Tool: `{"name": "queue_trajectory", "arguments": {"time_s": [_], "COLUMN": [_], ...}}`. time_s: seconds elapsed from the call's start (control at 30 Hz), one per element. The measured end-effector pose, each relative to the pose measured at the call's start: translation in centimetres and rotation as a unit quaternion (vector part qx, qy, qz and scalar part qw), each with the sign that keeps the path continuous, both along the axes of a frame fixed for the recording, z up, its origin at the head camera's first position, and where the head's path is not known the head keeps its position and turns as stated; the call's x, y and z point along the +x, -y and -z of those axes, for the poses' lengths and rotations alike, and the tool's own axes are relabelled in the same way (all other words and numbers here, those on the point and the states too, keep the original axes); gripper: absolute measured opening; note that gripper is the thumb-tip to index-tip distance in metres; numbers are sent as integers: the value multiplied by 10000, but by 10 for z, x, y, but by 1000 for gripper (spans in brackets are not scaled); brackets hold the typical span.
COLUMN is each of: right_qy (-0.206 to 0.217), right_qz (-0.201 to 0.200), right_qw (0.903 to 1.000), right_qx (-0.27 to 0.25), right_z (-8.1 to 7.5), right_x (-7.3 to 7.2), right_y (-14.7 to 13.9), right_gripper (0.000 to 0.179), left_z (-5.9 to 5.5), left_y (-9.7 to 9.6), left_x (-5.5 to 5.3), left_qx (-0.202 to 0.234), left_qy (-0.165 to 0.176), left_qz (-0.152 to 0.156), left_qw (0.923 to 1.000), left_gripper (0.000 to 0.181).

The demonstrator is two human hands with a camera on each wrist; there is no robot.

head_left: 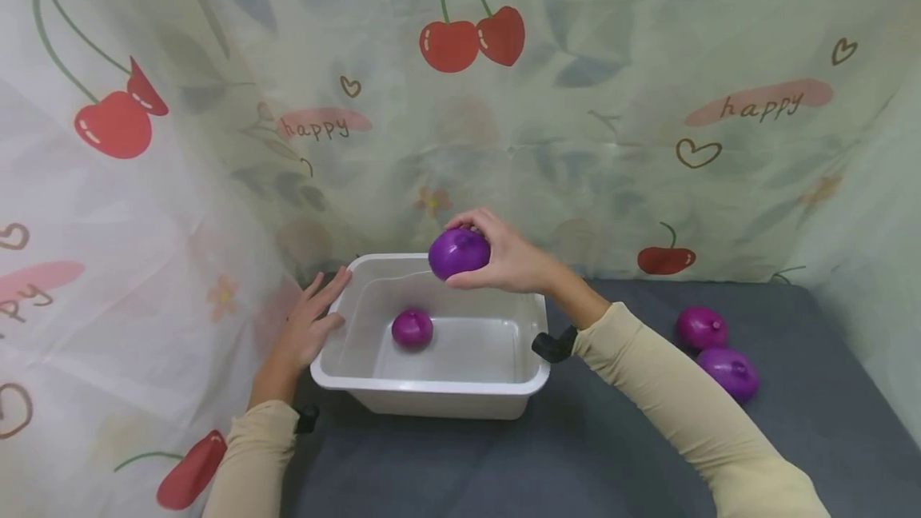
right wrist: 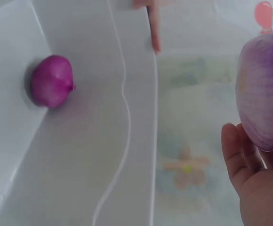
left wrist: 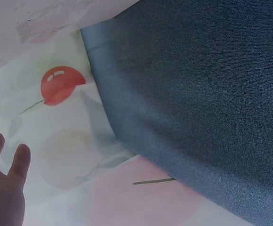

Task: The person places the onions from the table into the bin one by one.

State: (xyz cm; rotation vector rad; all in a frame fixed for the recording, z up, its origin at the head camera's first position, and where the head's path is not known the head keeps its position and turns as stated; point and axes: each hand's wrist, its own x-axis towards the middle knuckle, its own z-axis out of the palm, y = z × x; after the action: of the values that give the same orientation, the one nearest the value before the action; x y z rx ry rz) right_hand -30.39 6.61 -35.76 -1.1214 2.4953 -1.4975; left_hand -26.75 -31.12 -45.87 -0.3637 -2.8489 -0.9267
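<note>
My right hand [head_left: 507, 256] grips a purple onion [head_left: 458, 254] above the back rim of a white plastic basin [head_left: 432, 384]. In the right wrist view the held onion [right wrist: 263, 94] shows a paler, streaked side, with fingers beneath and behind it. Another onion [head_left: 412, 329] lies on the basin floor, left of the middle. At the basin's left rim is my left hand [head_left: 308, 330], its fingers fairly straight and spread, fingertips right at the rim. Only part of this left hand [left wrist: 4, 188] enters the left wrist view.
Two more purple onions, one magenta [head_left: 701, 328] and one more violet [head_left: 728, 374], lie side by side on the dark grey cloth [head_left: 612, 454] at the right. Cherry-printed curtains [head_left: 576, 142] stand behind and at both sides.
</note>
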Motion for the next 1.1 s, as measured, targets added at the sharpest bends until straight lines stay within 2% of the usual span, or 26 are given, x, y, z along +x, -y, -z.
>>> {"name": "queue_trajectory", "arguments": {"time_s": [0.13,0.33,0.47,0.63,0.77,0.93,1.1], "right_qy": [-79,40,184,586,685,617,694], "right_qz": [-220,-665,-835,-959,-1019,-1129,-1193], "right_qw": [9996,9963,9917,9886,9870,9802,9750], "right_qx": [139,546,957,1001,1034,1503,1744], "right_z": [9,19,24,32,43,61,75], "right_x": [-6,-9,-8,-10,-11,-15,-20], "right_y": [29,68,91,116,127,128,125], "right_gripper": [71,75,78,77,77,77,77], "left_z": [2,6,6,2,1,1,1], "left_y": [3,5,3,1,1,2,3], "left_x": [1,3,5,4,4,5,1], "left_qx": [15,-4,-1,-46,-92,42,54], "left_qy": [18,7,101,201,214,167,161], "left_qz": [-3,-22,-77,-195,-261,-303,-301], "left_qw": [10000,10000,9999,9996,9994,9994,9994], "left_gripper": [70,70,68,66,65,67,69]}}
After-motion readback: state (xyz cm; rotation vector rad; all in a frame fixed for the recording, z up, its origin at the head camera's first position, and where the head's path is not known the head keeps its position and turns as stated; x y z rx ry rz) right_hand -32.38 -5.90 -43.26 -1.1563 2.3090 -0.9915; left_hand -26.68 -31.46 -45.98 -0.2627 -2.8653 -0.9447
